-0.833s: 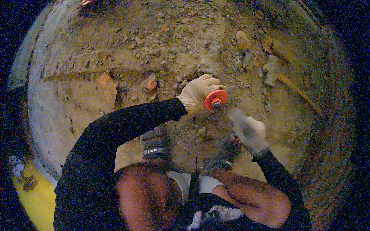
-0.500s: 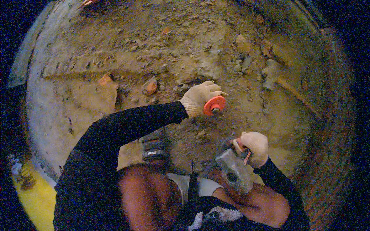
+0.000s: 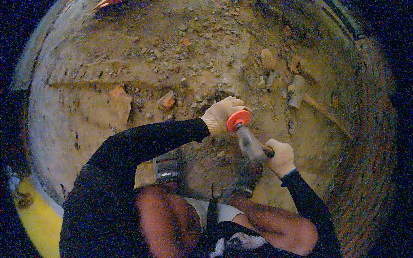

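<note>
In a cream knitted glove, my left hand (image 3: 223, 114) is closed round a chisel whose round orange hand guard (image 3: 239, 120) faces up toward me. Glove and guard hide most of the chisel's shaft. My right hand (image 3: 281, 157), gloved alike, grips a short-handled hammer by its wooden handle. The grey hammer head (image 3: 251, 145), smeared by motion, is at the chisel's top end; whether they touch I cannot tell. Just beyond my left hand lie broken earth and small stones (image 3: 200, 103).
A second hammer (image 3: 297, 91) with a long wooden handle lies on the dirt to the right. Left of my hands are an orange-brown slab (image 3: 121, 101) and a reddish stone (image 3: 167, 101). A yellow object (image 3: 41, 219) shows at lower left. My bent legs are close below.
My right hand has swung the hammer forward and left, from above my right thigh to the chisel's top. My left hand keeps its hold on the chisel, almost unmoved.
</note>
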{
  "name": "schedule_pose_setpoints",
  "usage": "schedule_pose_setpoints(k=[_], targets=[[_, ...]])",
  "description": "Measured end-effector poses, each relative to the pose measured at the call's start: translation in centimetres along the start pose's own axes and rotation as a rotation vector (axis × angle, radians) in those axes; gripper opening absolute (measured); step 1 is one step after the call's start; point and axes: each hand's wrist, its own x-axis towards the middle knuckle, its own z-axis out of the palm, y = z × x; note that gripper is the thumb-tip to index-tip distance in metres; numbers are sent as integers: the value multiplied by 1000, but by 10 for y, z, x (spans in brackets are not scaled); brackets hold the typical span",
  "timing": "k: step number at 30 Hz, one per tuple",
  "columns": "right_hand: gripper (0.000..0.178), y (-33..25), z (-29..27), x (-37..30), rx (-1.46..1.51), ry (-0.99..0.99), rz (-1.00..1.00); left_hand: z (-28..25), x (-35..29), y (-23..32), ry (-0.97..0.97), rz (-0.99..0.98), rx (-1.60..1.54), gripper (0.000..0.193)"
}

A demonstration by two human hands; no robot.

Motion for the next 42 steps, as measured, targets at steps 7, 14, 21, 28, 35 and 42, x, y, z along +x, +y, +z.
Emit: schedule_pose_setpoints(k=[7, 14, 21, 28, 35, 42], targets=[[20, -15, -16, -12, 261, 174, -271, -3, 1, -6, 27, 11, -48, 35], [18, -8, -4, 0, 53, 69, 126, -6, -3, 0, -71, -9, -91, 43], [24, -2, -10, -5, -70, -3, -32, -7, 3, -7, -87, -34, -7, 38], [17, 0, -1, -10, 183, 171, 52, -11, -3, 0, -6, 78, -47, 34], [17, -1, 2, 5, 33, 117, -93, -11, 2, 1, -121, -15, -72, 29], [23, -7, 7, -6, 125, 212, -162, -11, 1, -3, -51, -54, -178, 35]])
